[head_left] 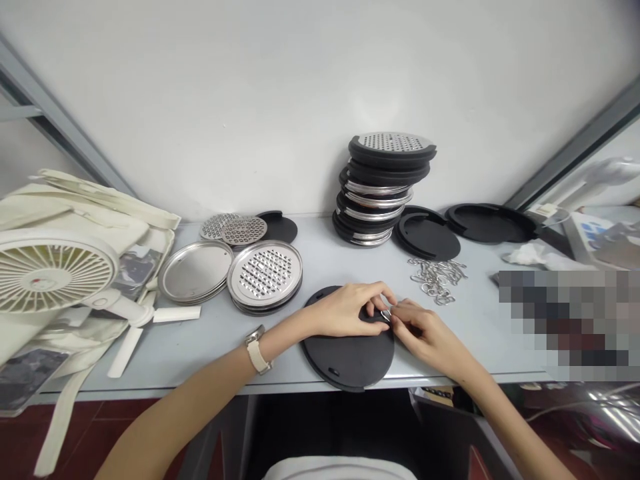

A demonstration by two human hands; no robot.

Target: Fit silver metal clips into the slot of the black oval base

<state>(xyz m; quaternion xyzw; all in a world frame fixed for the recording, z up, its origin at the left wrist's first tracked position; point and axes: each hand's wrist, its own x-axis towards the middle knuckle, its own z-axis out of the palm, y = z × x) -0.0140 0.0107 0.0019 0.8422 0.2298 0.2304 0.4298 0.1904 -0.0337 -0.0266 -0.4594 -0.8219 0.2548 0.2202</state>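
Observation:
A round black plate (350, 363) with a raised rim and a small slot lies at the front of the table. My left hand (347, 310) rests over its far right part, thumb and curled fingers closed around the rim area. At that edge, a small bent-wire metal hook (385, 315) shows between both hands. My right hand (420, 330) pinches the hook from the right with thumb and forefinger. Its far end is hidden by the fingers, so whether it passes through the plate cannot be told. A loose pile of similar hooks (437, 277) lies beyond my right hand.
Behind stands a tall, uneven stack of black and metal discs (377, 190). Grater discs (265, 273) and plain metal discs (195, 270) lie left, more black plates (430, 237) right. A white fan (50, 273) and cream bags (90, 207) crowd the left end.

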